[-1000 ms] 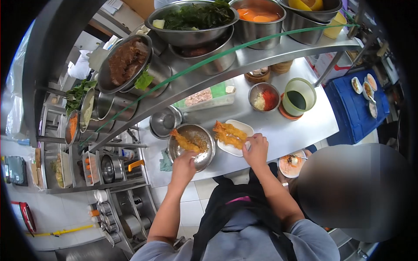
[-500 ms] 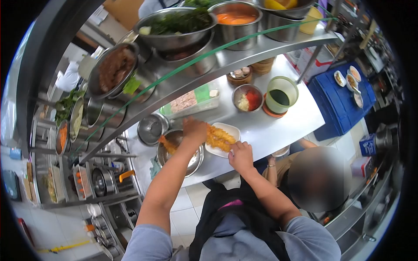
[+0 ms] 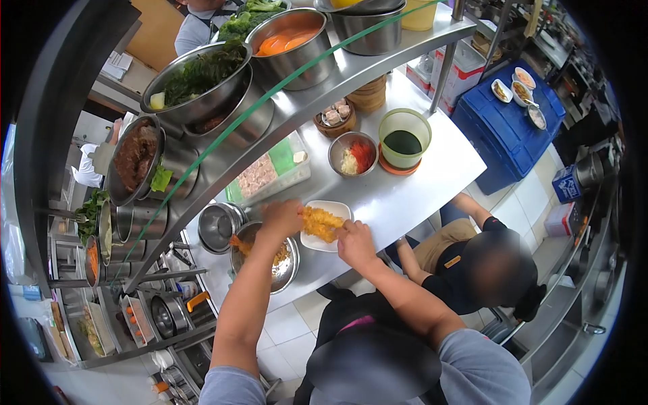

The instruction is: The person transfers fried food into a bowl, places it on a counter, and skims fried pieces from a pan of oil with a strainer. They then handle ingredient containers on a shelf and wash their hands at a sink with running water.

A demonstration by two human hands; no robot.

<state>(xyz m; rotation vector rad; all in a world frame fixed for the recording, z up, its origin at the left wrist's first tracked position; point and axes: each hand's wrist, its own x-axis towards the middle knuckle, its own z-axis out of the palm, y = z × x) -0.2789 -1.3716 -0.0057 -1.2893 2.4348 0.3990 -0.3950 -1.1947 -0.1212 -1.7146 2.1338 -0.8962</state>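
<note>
Golden fried prawns (image 3: 322,224) lie on a small white dish (image 3: 344,210). My left hand (image 3: 282,219) reaches over the metal bowl (image 3: 293,264), its fingertips closed on the tail end of a fried prawn at the dish's left side. My right hand (image 3: 356,243) is at the dish's lower right edge, fingers drawn together beside the other end of the prawns; what they pinch is hidden. Another fried piece (image 3: 239,244) and loose crumbs are in the metal bowl, partly covered by my left forearm.
Behind stand a tub of minced meat (image 3: 297,174), a bowl of red and pale toppings (image 3: 352,154), a dark-liquid container (image 3: 405,142) and a steamer (image 3: 334,118). Ingredient bowls fill the overhead shelf (image 3: 351,74). A person (image 3: 445,260) is at the right, below the table edge.
My left hand has moved from the metal bowl up and across to the prawns on the dish. My right hand stays by the dish. The view has shifted, and the person at the right shows more fully.
</note>
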